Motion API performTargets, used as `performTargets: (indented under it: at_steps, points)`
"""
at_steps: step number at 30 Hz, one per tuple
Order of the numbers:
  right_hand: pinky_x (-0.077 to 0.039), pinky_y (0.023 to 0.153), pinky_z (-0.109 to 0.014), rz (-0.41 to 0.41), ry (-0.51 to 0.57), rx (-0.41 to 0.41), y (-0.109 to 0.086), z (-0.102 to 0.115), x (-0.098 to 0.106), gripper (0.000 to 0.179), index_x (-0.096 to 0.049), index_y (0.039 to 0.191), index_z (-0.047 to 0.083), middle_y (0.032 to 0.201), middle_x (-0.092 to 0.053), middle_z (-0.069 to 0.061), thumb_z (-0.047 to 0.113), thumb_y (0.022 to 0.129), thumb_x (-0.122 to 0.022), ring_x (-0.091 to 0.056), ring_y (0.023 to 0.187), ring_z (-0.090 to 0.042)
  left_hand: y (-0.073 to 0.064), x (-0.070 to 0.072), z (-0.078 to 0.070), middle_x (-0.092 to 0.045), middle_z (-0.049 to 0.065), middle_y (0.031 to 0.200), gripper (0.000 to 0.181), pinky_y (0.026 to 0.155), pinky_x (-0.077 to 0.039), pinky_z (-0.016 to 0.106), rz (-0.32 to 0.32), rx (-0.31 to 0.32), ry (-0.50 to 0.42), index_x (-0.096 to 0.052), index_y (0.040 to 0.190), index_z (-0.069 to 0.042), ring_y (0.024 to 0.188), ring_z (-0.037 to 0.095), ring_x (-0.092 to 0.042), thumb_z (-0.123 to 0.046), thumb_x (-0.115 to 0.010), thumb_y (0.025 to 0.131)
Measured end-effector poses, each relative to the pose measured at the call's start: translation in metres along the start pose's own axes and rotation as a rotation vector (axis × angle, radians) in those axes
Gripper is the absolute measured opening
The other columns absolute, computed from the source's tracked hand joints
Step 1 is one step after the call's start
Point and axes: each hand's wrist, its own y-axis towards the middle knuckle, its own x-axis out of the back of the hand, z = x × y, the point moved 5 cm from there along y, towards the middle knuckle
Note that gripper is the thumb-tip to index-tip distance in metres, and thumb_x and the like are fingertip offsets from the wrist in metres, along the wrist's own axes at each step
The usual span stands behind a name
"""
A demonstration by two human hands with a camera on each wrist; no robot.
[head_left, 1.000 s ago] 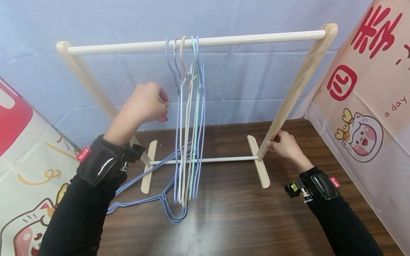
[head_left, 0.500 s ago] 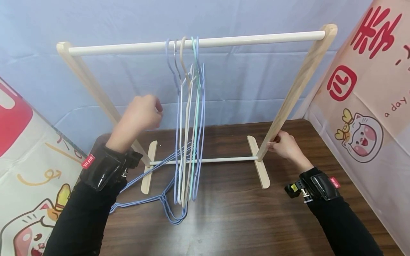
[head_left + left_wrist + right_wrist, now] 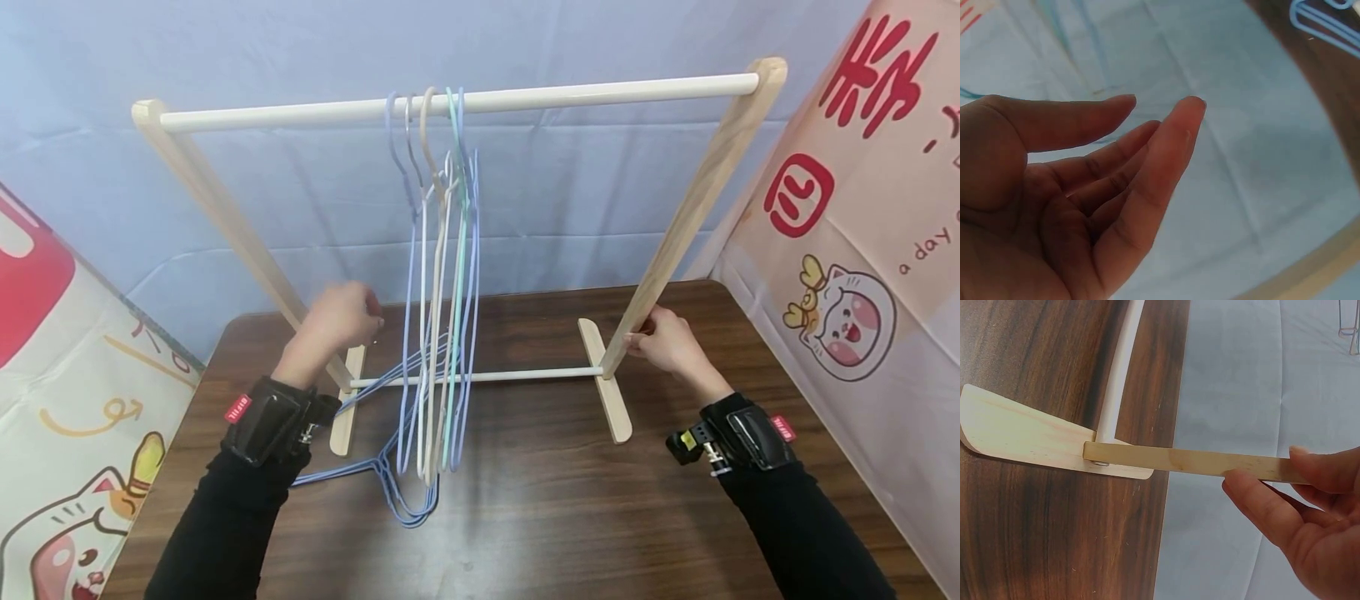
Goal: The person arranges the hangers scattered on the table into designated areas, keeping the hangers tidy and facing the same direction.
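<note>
Several thin hangers hang from the white top rail (image 3: 600, 92) of a wooden garment rack, among them a blue hanger at the left, a beige hanger (image 3: 427, 133) and a mint green hanger (image 3: 454, 125). More blue hangers (image 3: 337, 472) lie on the table beneath them. Left of the hanging group is my left hand (image 3: 337, 321), low beside the rack's left post (image 3: 225, 221). In the left wrist view its thumb and fingertips stand apart with nothing between them. My right hand (image 3: 670, 342) pinches the right wooden post (image 3: 1191, 460) near its foot, between thumb and fingers.
The rack stands on two flat wooden feet (image 3: 615, 408), joined by a thin white lower bar (image 3: 532, 374). A dark wood table (image 3: 525, 517) carries it. Pale blue cloth (image 3: 570, 192) rises behind, with printed cloths (image 3: 840, 325) at both sides.
My left hand has come down from beside the hangers toward the table. The leftmost hanging blue hanger has swung slightly left. My right hand stays on the post.
</note>
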Motion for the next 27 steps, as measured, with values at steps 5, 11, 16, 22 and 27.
performTargets:
  at_steps: [5, 11, 16, 22, 27]
  points:
    - [-0.05, 0.075, -0.041, -0.002, 0.013, -0.001, 0.0, 0.0, 0.0, 0.031, -0.043, 0.114, -0.018, 0.099, -0.053, -0.036, -0.002, 0.09, -0.051, -0.059, 0.092, -0.043, 0.003, -0.021, 0.019, -0.063, 0.007, 0.069, 0.019, 0.068, -0.046, 0.041, 0.031, 0.025, -0.018, -0.062, 0.096, 0.003, 0.072, 0.027, -0.06, -0.009, -0.057, 0.082]
    - [-0.05, 0.076, -0.042, 0.0, 0.024, -0.006, 0.0, 0.0, 0.0, 0.032, -0.042, 0.115, -0.018, 0.1, -0.052, -0.036, -0.002, 0.09, -0.051, -0.058, 0.093, -0.045, 0.003, -0.045, 0.04, -0.063, 0.009, 0.067, 0.023, 0.07, -0.047, 0.04, 0.045, 0.042, -0.002, -0.063, 0.098, 0.003, 0.07, 0.026, -0.061, -0.011, -0.059, 0.08]
    - [-0.05, 0.075, -0.04, -0.001, 0.018, -0.007, 0.0, 0.0, 0.0, 0.032, -0.042, 0.115, -0.018, 0.101, -0.052, -0.036, -0.002, 0.09, -0.051, -0.057, 0.094, -0.045, 0.002, -0.065, 0.055, -0.062, 0.005, 0.065, 0.018, 0.065, -0.046, 0.035, 0.066, 0.035, -0.023, -0.066, 0.091, 0.001, 0.063, 0.021, -0.059, -0.01, -0.06, 0.078]
    - [-0.051, 0.074, -0.038, 0.001, 0.015, -0.009, -0.001, 0.0, 0.0, 0.033, -0.042, 0.117, -0.017, 0.101, -0.052, -0.036, -0.001, 0.09, -0.051, -0.056, 0.095, -0.046, -0.003, -0.094, 0.069, -0.063, 0.011, 0.086, 0.014, 0.063, -0.045, 0.037, 0.113, 0.016, -0.004, -0.067, 0.086, -0.002, 0.074, 0.026, -0.056, -0.011, -0.065, 0.076]
    - [-0.051, 0.074, -0.039, 0.003, 0.012, -0.013, 0.0, -0.001, 0.0, 0.036, -0.04, 0.12, -0.017, 0.102, -0.052, -0.037, -0.001, 0.09, -0.051, -0.057, 0.094, -0.046, -0.007, -0.115, 0.075, -0.062, 0.004, 0.073, 0.005, 0.063, -0.046, 0.035, 0.135, -0.057, 0.003, -0.066, 0.075, -0.003, 0.067, 0.021, -0.056, -0.007, -0.065, 0.071]
